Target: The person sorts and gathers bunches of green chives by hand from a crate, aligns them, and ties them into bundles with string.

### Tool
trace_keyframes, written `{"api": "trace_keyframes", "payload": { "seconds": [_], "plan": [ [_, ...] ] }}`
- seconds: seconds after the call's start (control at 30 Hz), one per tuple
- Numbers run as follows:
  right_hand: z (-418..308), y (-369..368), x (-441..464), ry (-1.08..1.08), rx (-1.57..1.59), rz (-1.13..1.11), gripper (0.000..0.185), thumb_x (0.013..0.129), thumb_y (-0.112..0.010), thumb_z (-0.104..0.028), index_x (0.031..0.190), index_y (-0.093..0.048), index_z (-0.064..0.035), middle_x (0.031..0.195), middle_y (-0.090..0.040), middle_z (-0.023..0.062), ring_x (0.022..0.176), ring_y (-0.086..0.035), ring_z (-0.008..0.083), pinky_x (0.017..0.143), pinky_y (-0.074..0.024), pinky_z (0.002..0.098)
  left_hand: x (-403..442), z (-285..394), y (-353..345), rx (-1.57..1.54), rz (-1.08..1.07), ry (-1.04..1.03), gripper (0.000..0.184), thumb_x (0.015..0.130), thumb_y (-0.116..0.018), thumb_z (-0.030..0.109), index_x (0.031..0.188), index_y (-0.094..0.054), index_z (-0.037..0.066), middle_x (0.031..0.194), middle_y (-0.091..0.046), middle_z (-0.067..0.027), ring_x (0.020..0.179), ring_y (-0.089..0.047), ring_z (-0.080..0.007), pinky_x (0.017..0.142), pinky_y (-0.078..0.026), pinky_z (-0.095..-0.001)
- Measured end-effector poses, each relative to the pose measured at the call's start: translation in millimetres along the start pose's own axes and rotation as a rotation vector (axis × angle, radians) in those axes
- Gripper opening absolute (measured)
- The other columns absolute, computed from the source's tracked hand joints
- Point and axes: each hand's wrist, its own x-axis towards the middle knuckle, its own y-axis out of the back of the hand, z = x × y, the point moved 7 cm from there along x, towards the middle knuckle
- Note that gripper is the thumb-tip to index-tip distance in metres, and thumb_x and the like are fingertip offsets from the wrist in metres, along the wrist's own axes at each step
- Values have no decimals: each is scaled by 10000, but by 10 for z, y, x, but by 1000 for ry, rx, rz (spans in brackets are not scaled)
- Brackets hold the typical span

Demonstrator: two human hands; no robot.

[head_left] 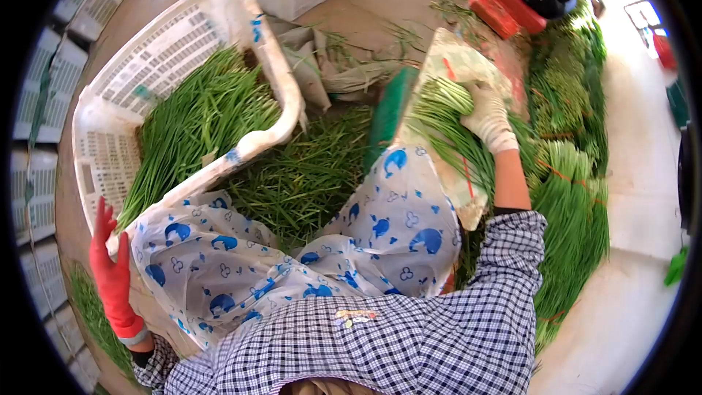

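One crate (284, 84) stands beside the left hand (111, 274) (fingers apart); right hand (488, 115) clamps stalks (443, 96).

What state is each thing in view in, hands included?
White crate: open-topped, partly filled.
Greens in the crate: heaped, loose.
Left hand: red-gloved, open, beside the crate's near corner; contact unclear.
Right hand: white-gloved, closed on a bunch of green stems.
Board: partly covered by that bunch.
Tied greens: bundled with orange bands.
Ground greens: loose, strewn.
Patterned apron: wrinkled, spread over the legs.
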Motion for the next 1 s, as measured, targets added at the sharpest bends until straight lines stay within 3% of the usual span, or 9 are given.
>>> {"api": "trace_keyframes", "payload": {
  "seconds": [0.13, 0.27, 0.5, 0.57, 0.6, 0.63, 0.8, 0.9, 1.0],
  "plan": [
    [21, -198, 66, 87, -59, 147, 811, 579, -732, -55, 1345, -465, -51, 1434, -404, 212, 1327, -370, 385, 1130, -306, 418, -32, -218, 226, 43, 80, 80, 619, 877, -556, -57, 1459, -394, 79, 1425, -483, -141, 1224, -534, -231, 998, -436, -334],
    [307, -447, 210, 141, 257, -138, 1032, 612, -737, -63, 1495, -208, 6, 1483, -346, 213, 1386, -315, 338, 1157, -235, 366, -53, -659, 288, 36, 140, 61, 625, 875, -593, -22, 1456, -404, 105, 1340, -565, -121, 1127, -591, -206, 955, -461, -321],
    [234, -533, 218, 80, -149, -60, 1019, 647, -774, -228, 1492, -245, -15, 1447, -386, 222, 1355, -328, 382, 1137, -236, 437, -362, -1592, 329, -113, 313, 281, 592, 885, -620, 30, 1439, -432, 119, 1268, -612, -120, 1102, -608, -196, 955, -469, -318],
    [497, -466, 460, 37, -115, -117, 1035, 642, -775, -227, 1500, -229, -33, 1499, -317, 211, 1373, -323, 368, 1142, -245, 415, -562, -1869, 435, -160, 539, 384, 561, 901, -611, 40, 1431, -445, 121, 1269, -613, -117, 1098, -609, -188, 959, -467, -317],
    [296, -264, 587, 154, 194, -63, 1047, 630, -766, -196, 1496, -212, 0, 1509, -293, 223, 1387, -310, 357, 1154, -224, 404, -628, -2003, 477, -201, 613, 445, 558, 881, -620, 32, 1411, -463, 102, 1235, -633, -119, 1130, -594, -165, 966, -457, -304],
    [60, -26, 825, 376, 144, 4, 1064, 644, -768, -131, 1513, -164, -17, 1531, -264, 200, 1434, -226, 308, 1181, -161, 388, -650, -2156, 482, -194, 631, 474, 558, 881, -620, 32, 1411, -463, 102, 1235, -633, -119, 1130, -594, -165, 966, -457, -304],
    [-3975, 1265, 371, 730, 311, 50, 1052, 554, -806, -6, 1455, -263, 31, 1460, -354, 212, 1368, -333, 320, 1151, -250, 392, -411, -2680, 552, 165, 786, 397, 676, 830, -690, 186, 1435, -408, 83, 1316, -576, -162, 1211, -558, -273, 1037, -408, -356],
    [-5525, 984, 175, 1192, 294, -64, 1058, 526, -860, -96, 1429, -319, 12, 1402, -401, 220, 1318, -372, 370, 1136, -275, 419, -289, -3340, 241, -29, 713, 508, 660, 822, -644, 168, 1430, -405, 76, 1317, -557, -189, 1199, -548, -334, 1019, -423, -383],
    [-6747, 231, 56, 1419, 174, -124, 1145, 531, -883, -251, 1458, -262, 5, 1455, -345, 229, 1363, -313, 382, 1153, -238, 443, -219, -3068, 230, 85, 653, 581, 620, 814, -545, 79, 1420, -418, 96, 1252, -581, -186, 1130, -562, -366, 962, -455, -405]
  ]
}}
